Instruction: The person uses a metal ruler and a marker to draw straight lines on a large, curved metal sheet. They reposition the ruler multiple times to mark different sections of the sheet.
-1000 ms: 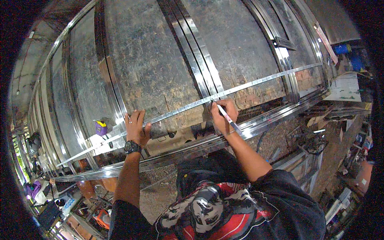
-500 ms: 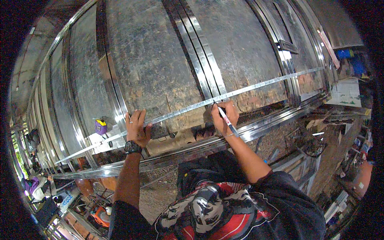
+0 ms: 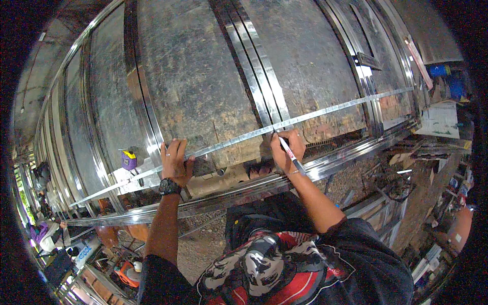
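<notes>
My right hand (image 3: pixel 287 149) grips a white marker pen (image 3: pixel 290 153), its tip down at the shiny metal bars (image 3: pixel 259 76) that cross the worktop. A long, thin metal strip with regular marks (image 3: pixel 231 141) lies across these bars from left to right, just beyond the pen tip. My left hand (image 3: pixel 175 160) rests with fingers spread on the strip, beside another metal bar (image 3: pixel 144 104). On that wrist is a black watch (image 3: pixel 168 186). To its left sits a purple and yellow tape measure (image 3: pixel 128 160).
Worn dark panels (image 3: pixel 193 66) lie under the bars. A polished metal rail (image 3: pixel 239 185) runs along the near edge. Below right are metal frames (image 3: pixel 378 213) on the ground; an orange tool (image 3: pixel 127 274) lies lower left. Blue items (image 3: pixel 455 86) are at the far right.
Both hands keep nearly the same place. The pen has shifted very slightly at the bar, and the whole view has moved a little.
</notes>
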Motion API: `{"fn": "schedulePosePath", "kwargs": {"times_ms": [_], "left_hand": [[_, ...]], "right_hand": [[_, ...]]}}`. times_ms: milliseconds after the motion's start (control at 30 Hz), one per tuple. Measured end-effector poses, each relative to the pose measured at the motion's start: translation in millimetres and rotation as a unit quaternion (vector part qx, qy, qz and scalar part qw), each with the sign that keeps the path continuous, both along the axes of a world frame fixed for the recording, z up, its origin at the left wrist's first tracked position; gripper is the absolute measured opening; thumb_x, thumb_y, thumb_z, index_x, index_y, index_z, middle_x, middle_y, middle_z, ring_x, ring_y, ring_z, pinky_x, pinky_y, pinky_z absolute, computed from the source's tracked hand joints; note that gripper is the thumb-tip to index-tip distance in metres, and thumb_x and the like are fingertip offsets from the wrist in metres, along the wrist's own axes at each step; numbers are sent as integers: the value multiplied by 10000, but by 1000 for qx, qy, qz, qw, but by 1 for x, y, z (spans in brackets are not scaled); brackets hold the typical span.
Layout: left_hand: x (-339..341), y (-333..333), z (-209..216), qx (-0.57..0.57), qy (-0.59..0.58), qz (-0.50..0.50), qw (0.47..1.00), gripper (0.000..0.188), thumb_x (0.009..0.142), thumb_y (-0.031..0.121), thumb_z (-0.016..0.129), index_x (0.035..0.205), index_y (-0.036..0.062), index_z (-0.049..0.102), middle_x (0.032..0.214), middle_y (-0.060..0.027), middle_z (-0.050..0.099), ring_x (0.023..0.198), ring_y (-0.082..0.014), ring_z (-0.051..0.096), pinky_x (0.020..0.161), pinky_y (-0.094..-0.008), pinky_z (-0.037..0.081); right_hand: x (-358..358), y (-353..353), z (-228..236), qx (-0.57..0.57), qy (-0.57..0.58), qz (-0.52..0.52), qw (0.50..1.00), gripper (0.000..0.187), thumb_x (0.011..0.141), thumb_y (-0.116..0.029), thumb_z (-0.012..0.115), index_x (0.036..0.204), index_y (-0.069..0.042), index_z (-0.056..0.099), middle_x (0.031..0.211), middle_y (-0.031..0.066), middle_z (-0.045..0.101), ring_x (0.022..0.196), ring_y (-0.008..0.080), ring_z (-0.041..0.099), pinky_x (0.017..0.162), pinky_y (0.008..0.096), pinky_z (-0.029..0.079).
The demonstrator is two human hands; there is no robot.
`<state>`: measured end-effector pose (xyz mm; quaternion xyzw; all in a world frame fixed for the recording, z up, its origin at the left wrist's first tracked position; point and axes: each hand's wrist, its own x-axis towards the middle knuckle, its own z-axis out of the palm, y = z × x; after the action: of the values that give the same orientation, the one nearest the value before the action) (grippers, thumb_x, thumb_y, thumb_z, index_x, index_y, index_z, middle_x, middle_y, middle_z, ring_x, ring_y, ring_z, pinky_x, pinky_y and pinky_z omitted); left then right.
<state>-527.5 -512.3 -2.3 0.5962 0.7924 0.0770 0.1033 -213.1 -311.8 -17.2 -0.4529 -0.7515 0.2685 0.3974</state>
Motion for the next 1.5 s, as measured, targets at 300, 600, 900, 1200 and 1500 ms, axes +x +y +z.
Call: {"fn": "schedulePosePath", "kwargs": {"times_ms": [300, 600, 900, 1200, 1500], "left_hand": [[0, 0, 2, 7, 22, -3, 1000, 572, 949, 376, 620, 1398, 26, 564, 1355, -209, 583, 1356, -389, 506, 1233, -611, 218], [0, -1, 2, 25, 4, 2, 1000, 575, 959, 392, 616, 1396, 22, 561, 1348, -194, 592, 1344, -379, 523, 1217, -625, 243], [3, 1, 6, 3, -7, 8, 1000, 598, 920, 321, 687, 1421, 28, 544, 1379, -220, 580, 1373, -386, 506, 1246, -611, 207], [1, 0, 3, 16, 2, 5, 1000, 588, 925, 320, 673, 1427, 41, 547, 1376, -211, 580, 1371, -379, 506, 1244, -610, 208], [1, 2, 5, 27, 6, -1, 1000, 551, 958, 365, 619, 1398, 38, 561, 1358, -187, 583, 1354, -371, 515, 1224, -620, 241]], "right_hand": [[-1, -5, 1, -89, 31, -54, 994, 171, 842, -127, 807, 883, -54, 657, 788, 123, 688, 683, 272, 686, 639, 402, 543], [-48, -23, 7, -26, 58, 127, 990, 186, 868, -103, 795, 924, -48, 625, 780, 107, 655, 687, 194, 663, 645, 321, 538], [-50, -27, 1, -19, 48, 174, 983, 186, 846, -81, 789, 913, -57, 617, 829, 145, 643, 721, 288, 652, 657, 382, 529], [-53, -25, 6, -6, 43, 195, 980, 144, 795, -47, 772, 871, -54, 651, 832, 161, 639, 764, 365, 633, 673, 448, 500], [-52, -24, 8, 11, 33, 194, 980, 154, 819, -27, 770, 897, -44, 638, 818, 160, 636, 739, 348, 629, 664, 417, 499]]}}
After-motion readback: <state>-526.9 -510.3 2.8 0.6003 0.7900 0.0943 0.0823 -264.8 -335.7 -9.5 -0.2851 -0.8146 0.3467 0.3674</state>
